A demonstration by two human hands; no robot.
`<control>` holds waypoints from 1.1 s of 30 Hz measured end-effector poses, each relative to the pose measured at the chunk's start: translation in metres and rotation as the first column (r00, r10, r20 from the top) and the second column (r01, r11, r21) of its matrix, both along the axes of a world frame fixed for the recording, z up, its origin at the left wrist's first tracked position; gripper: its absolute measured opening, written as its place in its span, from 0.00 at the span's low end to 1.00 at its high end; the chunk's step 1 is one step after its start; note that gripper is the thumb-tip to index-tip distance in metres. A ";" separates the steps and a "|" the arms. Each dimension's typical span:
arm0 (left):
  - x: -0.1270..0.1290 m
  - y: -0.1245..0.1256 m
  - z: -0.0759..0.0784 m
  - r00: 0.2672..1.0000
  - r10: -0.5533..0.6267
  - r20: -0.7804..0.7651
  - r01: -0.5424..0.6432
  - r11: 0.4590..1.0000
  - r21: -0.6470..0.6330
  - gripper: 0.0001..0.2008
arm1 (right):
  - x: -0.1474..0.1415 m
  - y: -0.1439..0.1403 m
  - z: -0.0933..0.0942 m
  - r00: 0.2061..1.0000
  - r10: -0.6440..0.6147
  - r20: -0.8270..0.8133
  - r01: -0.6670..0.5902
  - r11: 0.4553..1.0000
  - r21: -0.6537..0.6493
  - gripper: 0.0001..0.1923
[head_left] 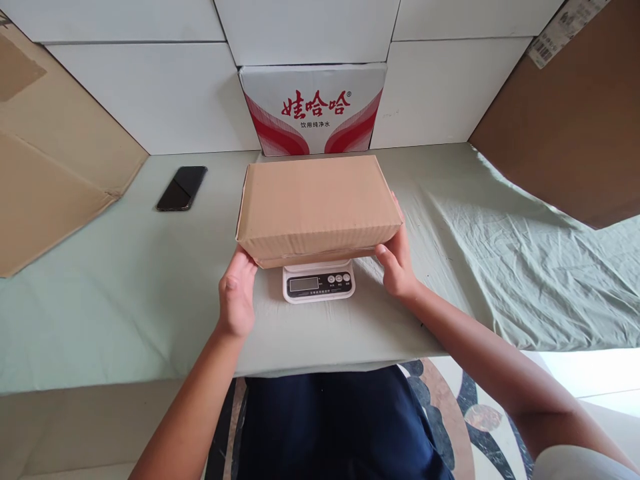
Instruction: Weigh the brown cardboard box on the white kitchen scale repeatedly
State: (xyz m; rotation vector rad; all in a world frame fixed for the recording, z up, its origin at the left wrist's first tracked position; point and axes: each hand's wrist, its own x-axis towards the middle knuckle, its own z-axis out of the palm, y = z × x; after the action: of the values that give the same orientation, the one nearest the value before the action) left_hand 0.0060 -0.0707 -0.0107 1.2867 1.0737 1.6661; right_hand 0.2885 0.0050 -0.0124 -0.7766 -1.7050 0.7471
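Observation:
A closed brown cardboard box (320, 200) is held between my two hands. My left hand (237, 293) supports its near left corner, the fingers reaching under and behind the side. On the opposite side my right hand (397, 267) grips the box, thumb at the near lower edge and fingers along the right wall. Beneath the box a white kitchen scale (319, 287) shows its front panel, with a blank display and round buttons. The box hides the scale's weighing plate, so I cannot tell whether the two touch.
A black phone (181, 189) lies on the green tablecloth (125, 280) at the left. Behind stands a white and red carton (315, 110) against white panels. Large cardboard sheets border the left (60, 153) and right (565, 120). The table's front edge is close to my lap.

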 end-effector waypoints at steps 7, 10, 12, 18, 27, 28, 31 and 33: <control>0.000 0.000 0.001 1.000 -0.015 -0.025 0.015 1.000 0.005 0.39 | -0.002 -0.001 0.000 1.000 -0.003 -0.011 0.003 1.000 0.005 0.43; 0.000 0.001 -0.001 1.000 -0.022 -0.014 0.022 1.000 0.004 0.38 | -0.004 -0.002 0.002 1.000 -0.003 -0.019 0.003 1.000 -0.016 0.45; 0.001 -0.001 -0.001 1.000 -0.020 -0.008 0.020 1.000 0.007 0.38 | -0.005 -0.005 0.003 1.000 0.000 -0.021 -0.001 0.999 -0.032 0.47; 0.008 0.009 0.029 0.997 -0.060 -0.041 0.064 0.995 0.083 0.37 | -0.008 0.015 0.014 0.995 -0.052 -0.087 0.056 0.998 0.036 0.47; -0.009 0.141 0.025 1.000 -0.015 0.025 0.015 1.000 0.023 0.32 | -0.035 0.122 0.029 0.997 -0.077 0.020 0.075 0.992 0.102 0.57; -0.010 0.148 0.017 0.999 -0.006 0.040 0.006 1.000 0.007 0.33 | -0.038 0.126 0.024 0.997 -0.067 0.024 0.064 0.994 0.092 0.56; -0.012 0.155 -0.005 0.998 -0.008 0.070 0.011 0.999 -0.036 0.33 | -0.040 0.130 0.007 0.999 -0.034 0.023 0.032 0.997 0.064 0.54; -0.013 0.154 -0.013 0.997 -0.010 0.081 0.014 0.998 -0.056 0.34 | -0.038 0.133 -0.002 1.000 -0.023 0.015 0.023 0.999 0.029 0.52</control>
State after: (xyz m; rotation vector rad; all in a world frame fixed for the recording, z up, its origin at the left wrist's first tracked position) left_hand -0.0068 0.0831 -0.0241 1.1771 1.0556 1.6527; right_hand 0.2501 0.1379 -0.0143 -0.7822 -1.7141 0.7013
